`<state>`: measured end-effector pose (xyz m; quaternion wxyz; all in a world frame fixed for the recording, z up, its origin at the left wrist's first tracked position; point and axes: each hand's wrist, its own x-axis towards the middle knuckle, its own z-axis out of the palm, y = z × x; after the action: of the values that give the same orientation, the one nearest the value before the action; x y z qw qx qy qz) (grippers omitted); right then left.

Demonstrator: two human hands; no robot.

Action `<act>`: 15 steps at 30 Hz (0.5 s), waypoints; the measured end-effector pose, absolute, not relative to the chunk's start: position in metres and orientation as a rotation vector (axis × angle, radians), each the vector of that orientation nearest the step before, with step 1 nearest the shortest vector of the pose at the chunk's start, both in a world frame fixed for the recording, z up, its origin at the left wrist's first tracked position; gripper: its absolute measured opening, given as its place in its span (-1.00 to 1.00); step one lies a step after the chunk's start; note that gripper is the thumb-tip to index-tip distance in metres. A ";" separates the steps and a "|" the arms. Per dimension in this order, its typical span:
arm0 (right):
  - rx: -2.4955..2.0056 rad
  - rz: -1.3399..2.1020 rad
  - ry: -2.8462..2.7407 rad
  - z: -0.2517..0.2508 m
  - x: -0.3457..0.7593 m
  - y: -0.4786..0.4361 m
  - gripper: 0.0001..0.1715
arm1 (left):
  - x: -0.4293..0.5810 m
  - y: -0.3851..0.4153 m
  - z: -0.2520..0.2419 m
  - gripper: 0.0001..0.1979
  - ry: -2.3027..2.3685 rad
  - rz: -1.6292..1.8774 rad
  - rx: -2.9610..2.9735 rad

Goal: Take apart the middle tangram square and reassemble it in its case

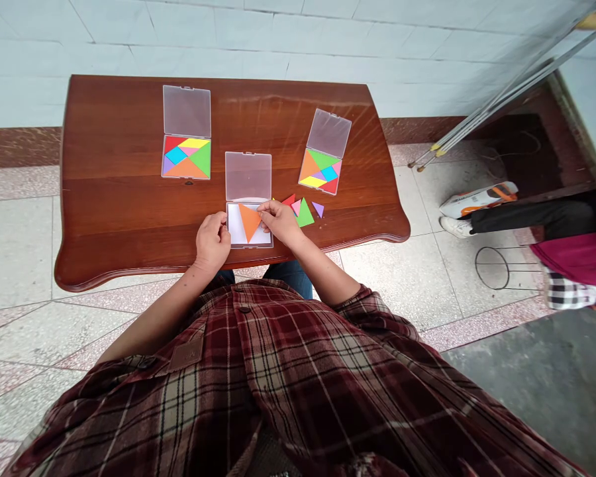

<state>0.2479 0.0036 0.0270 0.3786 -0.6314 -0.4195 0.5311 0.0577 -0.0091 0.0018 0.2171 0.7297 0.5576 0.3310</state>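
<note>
Orange triangle [249, 220] lies point-down in the open case [236, 233] at the counter's [129, 212] near edge. The right hand [279, 222] pinches its upper corner to steer it. The left hand [212, 240], fingers curled, apparently grips the case's side against sliding. Loose pieces [304, 212] lie just beside.

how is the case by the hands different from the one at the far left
The middle case holds one orange triangle, its white base bare; the left case is filled with coloured pieces. The left hand touches the middle case and the right hand holds its triangle; the left case sits untouched. Beside the middle case lie loose pieces, none by the left case. Both are clear, lids open flat.
</note>
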 end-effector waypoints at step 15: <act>-1.665 1.134 -1.328 0.018 0.266 -0.002 -0.90 | 0.057 -0.009 0.000 -0.78 1.507 0.969 2.016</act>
<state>0.2657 -0.0016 0.0181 0.3562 -0.6447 -0.5144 0.4392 0.0573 -0.0085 -0.0001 0.2202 0.7292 0.5450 0.3503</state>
